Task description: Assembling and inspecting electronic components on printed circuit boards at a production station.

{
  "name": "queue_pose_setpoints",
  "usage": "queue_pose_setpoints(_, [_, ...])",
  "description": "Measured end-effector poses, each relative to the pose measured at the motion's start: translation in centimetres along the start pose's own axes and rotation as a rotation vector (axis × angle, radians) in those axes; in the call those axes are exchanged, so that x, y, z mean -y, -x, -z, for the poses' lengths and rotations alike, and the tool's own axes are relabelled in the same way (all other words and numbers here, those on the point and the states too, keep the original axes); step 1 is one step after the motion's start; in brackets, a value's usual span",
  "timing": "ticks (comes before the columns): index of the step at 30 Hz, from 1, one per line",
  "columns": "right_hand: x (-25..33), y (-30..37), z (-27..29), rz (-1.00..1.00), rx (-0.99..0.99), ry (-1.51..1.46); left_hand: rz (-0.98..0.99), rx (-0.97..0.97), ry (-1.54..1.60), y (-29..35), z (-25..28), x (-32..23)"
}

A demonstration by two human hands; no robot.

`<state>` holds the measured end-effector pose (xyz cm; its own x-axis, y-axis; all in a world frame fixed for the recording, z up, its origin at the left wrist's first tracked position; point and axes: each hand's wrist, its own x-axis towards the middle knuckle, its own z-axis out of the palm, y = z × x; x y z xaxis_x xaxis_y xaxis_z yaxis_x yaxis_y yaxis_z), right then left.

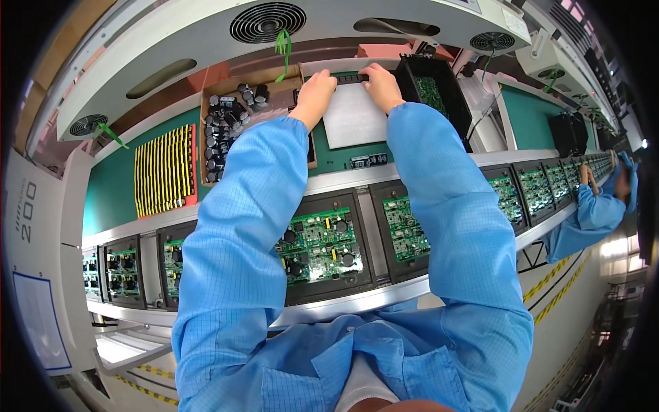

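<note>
Both my arms reach over the line to the far side of the bench. My left hand [316, 98] and my right hand [382, 86] are closed at the two ends of a dark slotted strip [351, 79]. The strip lies along the far edge of a white flat slab [355, 117], on the green mat. Some of my fingertips are hidden behind the strip. Nearer to me, a short black component row [368, 161] rests on the mat. A cardboard box [204, 152] of black capacitors [223, 120] stands beside my left forearm.
Circuit boards [322, 237] in black carriers line the near rail [343, 306]. Yellow-and-black strips [165, 172] lie at left. A black bin [460, 103] with green boards stands right of my hand. Fan housings [268, 22] hang overhead. Another person [597, 206] works at far right.
</note>
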<state>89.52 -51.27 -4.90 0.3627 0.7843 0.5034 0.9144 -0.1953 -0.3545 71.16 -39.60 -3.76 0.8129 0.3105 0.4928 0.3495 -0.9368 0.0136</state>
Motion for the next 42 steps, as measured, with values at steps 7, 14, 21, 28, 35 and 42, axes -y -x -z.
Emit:
queue_pose_setpoints(7, [-2.4,-0.1,1.0,0.078,-0.16,-0.067,0.01,-0.053,0.172,-0.1,-0.2,-0.9])
queue_pose_setpoints(14, [6.9,6.4,14.0,0.062,0.043,-0.341,-0.062,-0.147,0.174,1.0,-1.6,4.9])
queue_pose_setpoints(21, [0.7,24.3,16.7,0.079,0.424,-0.233,-0.038,-0.136,0.285,0.8,0.6,-0.3])
queue_pose_setpoints(28, [-0.7,27.2,15.3,0.074,0.491,-0.179,-0.037,-0.203,0.42,1.7,6.7,-6.9])
queue_pose_setpoints(35, [-1.6,26.2,14.7,0.205,0.565,-0.103,-0.184,0.514,0.856,11.3,8.3,-22.4])
queue_pose_setpoints(42, [-1.7,25.5,13.9,0.248,0.546,-0.014,-0.346,0.697,0.471,12.1,5.2,-29.0])
